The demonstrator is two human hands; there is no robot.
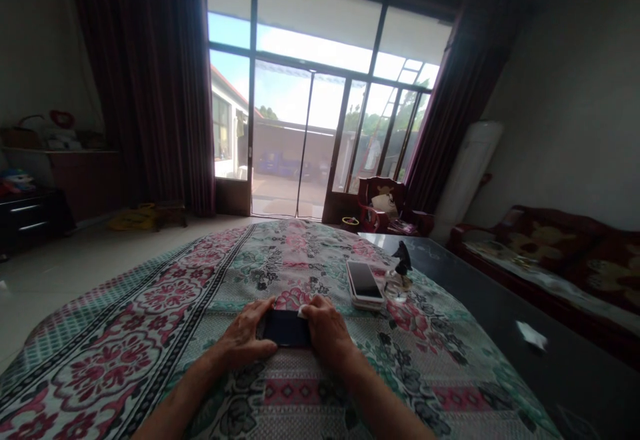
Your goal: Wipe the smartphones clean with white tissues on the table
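A dark phone-like slab (287, 329) lies flat on the patterned tablecloth (295, 393), between my two hands. My left hand (249, 333) rests along its left side, thumb and fingers spread apart around the edge. On the right side, my right hand (325, 328) has its fingers closed on a small white wad (302, 311) at the slab's upper right corner. Beyond my right hand sits a white-edged phone (365, 281) on top of a pale flat box or stack. Beside it stands a clear glass bottle (397, 285) with a black spray top.
A dark table (450, 273) on the right bears a white paper piece (532, 336). Farther back are a wooden armchair (383, 203), a sofa (545, 247), and a dark cabinet (35, 213) at the left. Glass doors (285, 153) stand ahead.
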